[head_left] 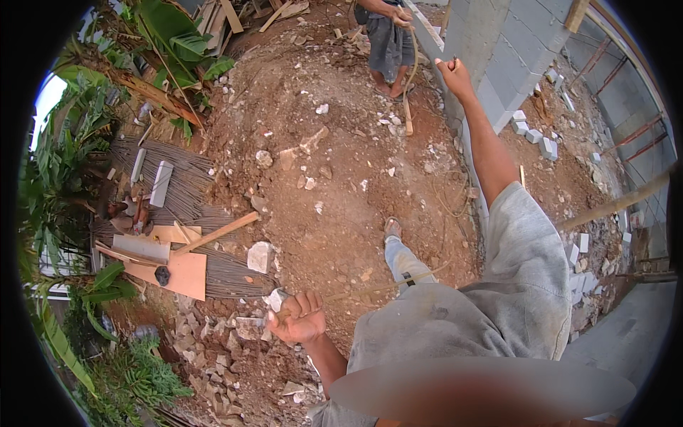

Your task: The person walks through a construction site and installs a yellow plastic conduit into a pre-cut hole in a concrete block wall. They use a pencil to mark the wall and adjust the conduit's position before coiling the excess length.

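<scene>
My left hand is closed around a thin yellowish hose, which stretches to the right across my body. My right arm reaches forward beside the grey block wall. At its end my right hand is closed, and a small dark tip shows at the fingers; what it is I cannot make out. Ahead of me another person stands by the wall, holding a similar hose that hangs down toward the ground. Loops of thin line lie on the soil near the wall's foot.
Uneven reddish soil with stones surrounds my foot. To the left lie thin steel rods, boards and a white block. A person is low among them. Beyond the wall are scattered pale blocks and a slanting pole.
</scene>
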